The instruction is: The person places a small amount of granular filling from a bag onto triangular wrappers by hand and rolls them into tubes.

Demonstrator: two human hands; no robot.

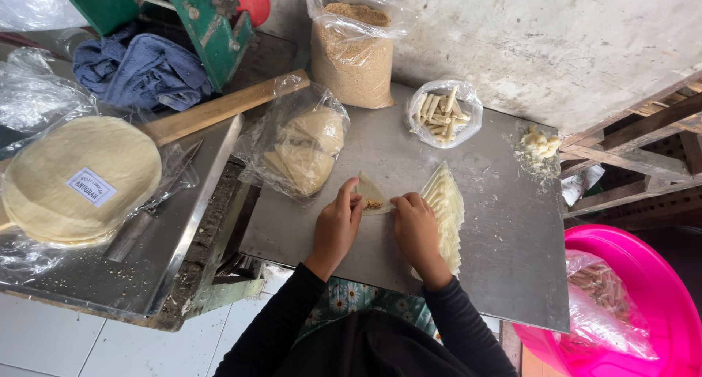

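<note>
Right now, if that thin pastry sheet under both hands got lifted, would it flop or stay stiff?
Probably floppy: the pastry sheet already bends where the left hand and right hand fold it. It looks thin and light, so likely easy to tear. The filling on it might slide off if tilted.

head view, steeply downward, close overhead

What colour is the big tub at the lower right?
Bright pink tub, seen in the head view.

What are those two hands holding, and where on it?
Both hands pinch one thin triangular wrapper on the metal table: left hand at its left edge, right hand at its right.
</note>
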